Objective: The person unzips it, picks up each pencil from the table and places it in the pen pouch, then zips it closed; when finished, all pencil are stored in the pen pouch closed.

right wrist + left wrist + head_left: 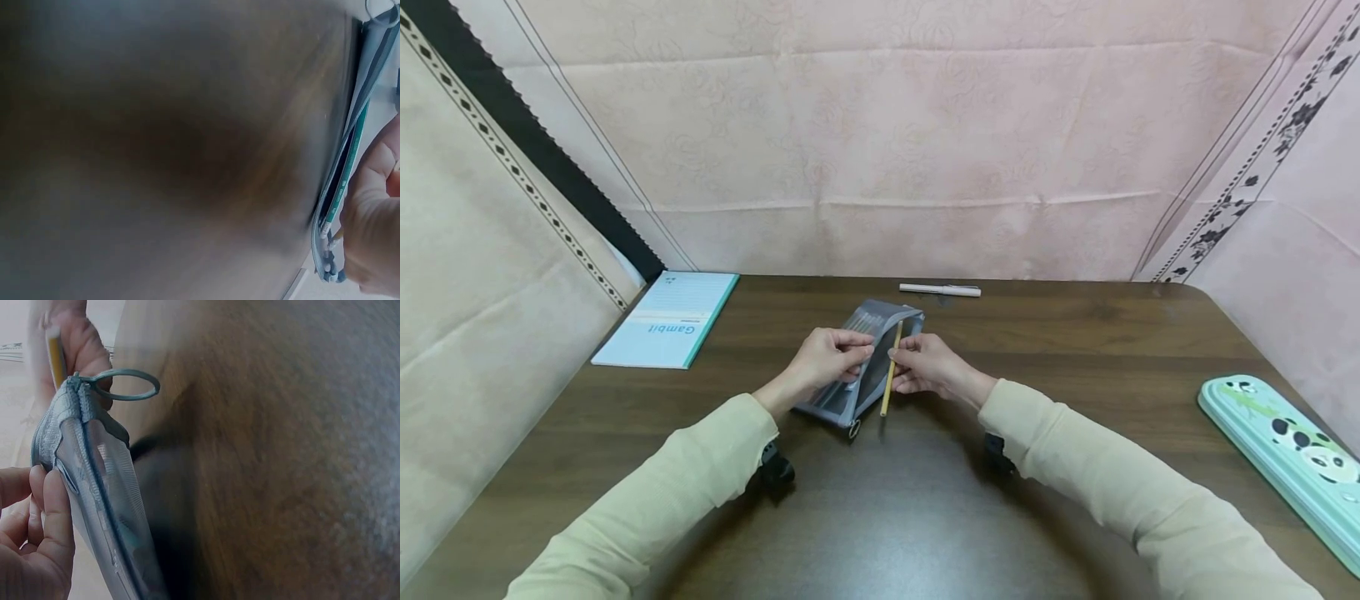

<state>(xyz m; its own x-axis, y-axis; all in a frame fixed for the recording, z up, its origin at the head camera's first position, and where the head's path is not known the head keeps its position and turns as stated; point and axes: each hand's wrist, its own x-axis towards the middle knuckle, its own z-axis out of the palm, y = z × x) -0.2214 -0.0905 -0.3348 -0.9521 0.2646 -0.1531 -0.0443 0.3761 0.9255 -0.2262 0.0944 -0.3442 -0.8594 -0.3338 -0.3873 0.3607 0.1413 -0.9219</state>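
Note:
A grey-blue zip pencil pouch [832, 400] with see-through mesh sides lies tilted on the table, its mouth gaping towards the right. At its upper edge, my left hand [826, 360] pinches the rim between thumb and fingers. A yellow pencil [887, 400] stands slantwise at the pouch's mouth, gripped by my right hand [934, 367]. The ring zip pull [134, 386] sticks out from the pouch's end in the left wrist view. Inside the mouth, the right wrist view shows a green pencil [350, 162]; part of my right hand's fingers is out of frame there.
Behind the pouch lies a white pen [940, 290]. A light blue notepad [655, 325] sits at the table's back left corner, and a mint pencil box [1277, 458] with pandas is at the right edge. Patterned cloth [880, 150] hangs behind the table [1075, 417].

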